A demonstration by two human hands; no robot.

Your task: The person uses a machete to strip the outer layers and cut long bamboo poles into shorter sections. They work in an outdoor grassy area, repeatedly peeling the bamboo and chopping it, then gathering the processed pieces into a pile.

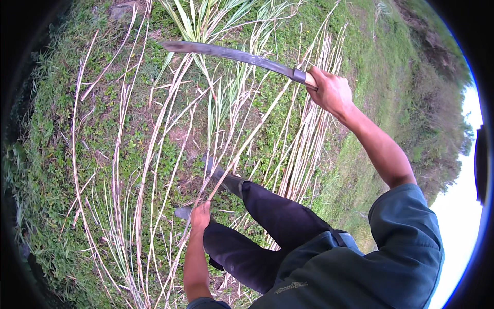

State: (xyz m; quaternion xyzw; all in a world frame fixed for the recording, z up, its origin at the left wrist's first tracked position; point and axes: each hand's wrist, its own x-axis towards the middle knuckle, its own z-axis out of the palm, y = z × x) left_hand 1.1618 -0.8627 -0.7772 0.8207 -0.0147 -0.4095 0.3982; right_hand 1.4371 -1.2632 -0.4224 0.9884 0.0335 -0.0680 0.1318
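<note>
**Stalk gripped low, blade raised**

Nearest the body, the left hand (199, 216) has its fingers clenched around a pale dry stalk (247, 141) that slants up and away to the right. Beyond it, cut stalks (309, 134) lie on the grass (56, 154). Farther right, the right hand (332, 91) grasps the handle of a long curved machete (231, 54), blade pointing left above the stalk.
</note>
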